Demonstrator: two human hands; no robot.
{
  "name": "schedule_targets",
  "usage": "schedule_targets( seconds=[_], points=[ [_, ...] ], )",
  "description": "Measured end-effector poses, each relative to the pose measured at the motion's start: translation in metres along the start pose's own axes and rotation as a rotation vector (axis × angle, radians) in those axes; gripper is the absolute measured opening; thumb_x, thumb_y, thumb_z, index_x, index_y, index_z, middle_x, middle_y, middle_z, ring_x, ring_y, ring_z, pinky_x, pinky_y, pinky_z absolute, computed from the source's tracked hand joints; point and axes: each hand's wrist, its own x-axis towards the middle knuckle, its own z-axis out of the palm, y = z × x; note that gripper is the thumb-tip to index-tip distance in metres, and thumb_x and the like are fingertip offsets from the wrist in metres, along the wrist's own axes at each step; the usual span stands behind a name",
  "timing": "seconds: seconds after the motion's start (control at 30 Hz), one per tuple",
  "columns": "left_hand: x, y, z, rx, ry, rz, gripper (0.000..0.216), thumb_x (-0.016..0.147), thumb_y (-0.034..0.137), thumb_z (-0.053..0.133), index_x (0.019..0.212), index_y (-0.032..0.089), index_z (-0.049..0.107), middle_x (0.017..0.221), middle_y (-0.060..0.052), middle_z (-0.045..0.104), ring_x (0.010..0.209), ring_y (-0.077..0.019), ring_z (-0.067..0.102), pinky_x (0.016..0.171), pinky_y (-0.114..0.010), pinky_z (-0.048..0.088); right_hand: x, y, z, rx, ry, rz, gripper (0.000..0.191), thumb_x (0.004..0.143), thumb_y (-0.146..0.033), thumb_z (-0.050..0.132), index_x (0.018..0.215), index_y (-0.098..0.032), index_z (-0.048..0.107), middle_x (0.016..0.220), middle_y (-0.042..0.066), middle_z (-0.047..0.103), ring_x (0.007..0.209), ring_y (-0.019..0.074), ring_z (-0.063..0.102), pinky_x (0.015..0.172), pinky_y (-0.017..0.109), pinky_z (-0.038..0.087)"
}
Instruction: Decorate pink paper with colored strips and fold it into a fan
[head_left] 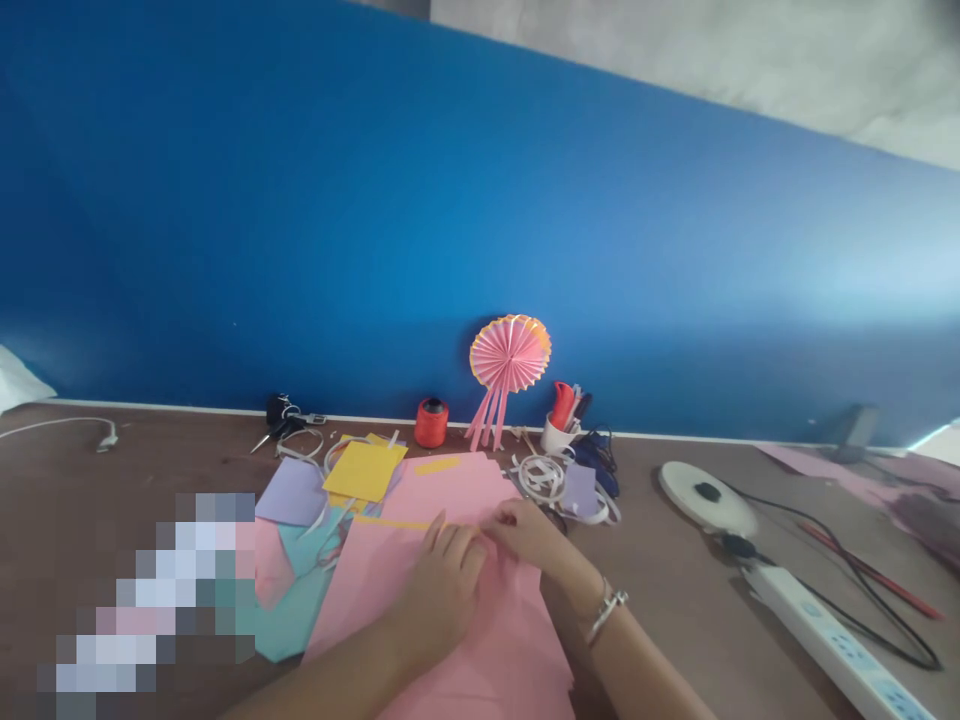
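My left hand (439, 580) lies on a large pink paper sheet (487, 660) with its fingers curled and pressed down near the sheet's far edge. Just to its right, my right hand (525, 530), a bracelet on its wrist, pinches the same far edge. A thin yellow strip (397, 522) runs along that edge by my left fingers. Behind the sheet lie a yellow paper (365, 470), a lilac paper (292, 492) and a light blue paper (296, 600).
A pink paper fan with streamers (508, 362) leans on the blue partition (480, 250). Near it stand a red thread spool (431, 422), a white cup of pens (559, 425), scissors (271, 432) and white paper strips (544, 475). A power strip (832, 640) and cables lie at right.
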Motion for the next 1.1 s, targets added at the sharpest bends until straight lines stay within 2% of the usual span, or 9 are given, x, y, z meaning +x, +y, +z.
schedule_targets(
  seconds=[0.13, 0.3, 0.37, 0.47, 0.57, 0.63, 0.7, 0.87, 1.1],
  points=[
    [0.003, 0.000, -0.010, -0.170, 0.116, 0.000, 0.032, 0.079, 0.005, 0.035, 0.102, 0.017, 0.053, 0.105, -0.010, 0.055, 0.099, -0.0218, 0.050, 0.092, -0.045, 0.040, 0.000, -0.006, -0.006, 0.099, 0.030, -0.088, 0.012, 0.069, -0.020, 0.057, 0.061, -0.014, 0.064, 0.065, 0.001, 0.060, 0.061, 0.0111, 0.050, 0.058, 0.021, 0.038],
    [0.008, 0.003, -0.027, -0.360, 0.271, -0.064, 0.043, 0.075, 0.003, 0.035, 0.112, 0.021, 0.048, 0.113, -0.010, 0.053, 0.112, -0.0217, 0.046, 0.095, -0.043, 0.040, -0.005, -0.008, -0.015, 0.061, 0.121, -0.174, 0.013, 0.070, -0.015, 0.056, 0.060, -0.014, 0.065, 0.064, 0.002, 0.062, 0.062, 0.0119, 0.051, 0.061, 0.023, 0.040],
    [0.010, 0.002, -0.033, -0.355, 0.264, -0.092, 0.047, 0.075, 0.005, 0.038, 0.118, 0.020, 0.045, 0.118, -0.010, 0.053, 0.116, -0.0220, 0.044, 0.097, -0.044, 0.038, -0.010, -0.012, -0.014, 0.083, 0.101, -0.198, 0.012, 0.070, -0.015, 0.057, 0.062, -0.014, 0.066, 0.065, 0.002, 0.063, 0.061, 0.0117, 0.051, 0.061, 0.023, 0.040],
    [0.016, -0.003, -0.039, -0.361, 0.108, -0.168, 0.042, 0.073, 0.009, 0.045, 0.114, 0.019, 0.050, 0.109, -0.009, 0.060, 0.106, -0.0227, 0.053, 0.090, -0.040, 0.042, -0.016, -0.019, -0.008, 0.166, 0.026, -0.248, 0.012, 0.071, -0.020, 0.059, 0.067, -0.014, 0.068, 0.068, 0.002, 0.065, 0.061, 0.0111, 0.053, 0.060, 0.022, 0.040],
    [0.020, -0.013, -0.040, -0.417, -0.016, -0.284, 0.018, 0.076, 0.015, 0.044, 0.087, 0.018, 0.058, 0.082, -0.004, 0.065, 0.081, -0.0189, 0.060, 0.072, -0.030, 0.044, -0.018, -0.017, -0.004, 0.173, 0.044, -0.155, 0.026, 0.082, -0.028, 0.048, 0.079, -0.014, 0.069, 0.070, 0.003, 0.067, 0.061, 0.0115, 0.056, 0.055, 0.020, 0.039],
    [0.020, -0.020, -0.037, -0.435, 0.023, -0.370, 0.014, 0.078, 0.022, 0.044, 0.070, 0.018, 0.054, 0.068, -0.001, 0.059, 0.069, -0.0165, 0.057, 0.063, -0.026, 0.040, -0.017, -0.008, -0.005, 0.040, 0.162, 0.000, 0.038, 0.090, -0.028, 0.031, 0.094, -0.015, 0.066, 0.078, 0.005, 0.068, 0.063, 0.0119, 0.059, 0.054, 0.020, 0.039],
    [0.019, -0.027, -0.032, -0.497, 0.120, -0.442, 0.020, 0.078, 0.030, 0.045, 0.062, 0.019, 0.046, 0.058, 0.003, 0.049, 0.060, -0.0142, 0.050, 0.057, -0.024, 0.034, -0.018, 0.006, -0.009, -0.189, 0.317, 0.159, 0.036, 0.089, -0.023, 0.031, 0.094, -0.013, 0.065, 0.081, 0.009, 0.068, 0.070, 0.0151, 0.060, 0.060, 0.023, 0.041],
    [0.014, -0.036, -0.019, -0.665, 0.229, -0.484, 0.029, 0.079, 0.041, 0.039, 0.060, 0.020, 0.040, 0.053, 0.006, 0.033, 0.051, -0.0111, 0.038, 0.051, -0.023, 0.029, -0.020, 0.030, -0.011, -0.395, 0.408, 0.277, 0.022, 0.071, -0.013, 0.052, 0.088, -0.007, 0.065, 0.097, 0.021, 0.063, 0.096, 0.0297, 0.055, 0.077, 0.034, 0.038],
    [0.011, -0.030, -0.014, -0.848, 0.270, -0.471, 0.026, 0.076, 0.042, 0.045, 0.066, 0.019, 0.049, 0.057, 0.004, 0.041, 0.055, -0.0128, 0.042, 0.053, -0.023, 0.034, -0.019, 0.036, -0.008, -0.482, 0.373, 0.235, 0.025, 0.074, -0.014, 0.049, 0.094, -0.014, 0.065, 0.099, 0.015, 0.064, 0.096, 0.0254, 0.056, 0.080, 0.031, 0.037]
  ],
)
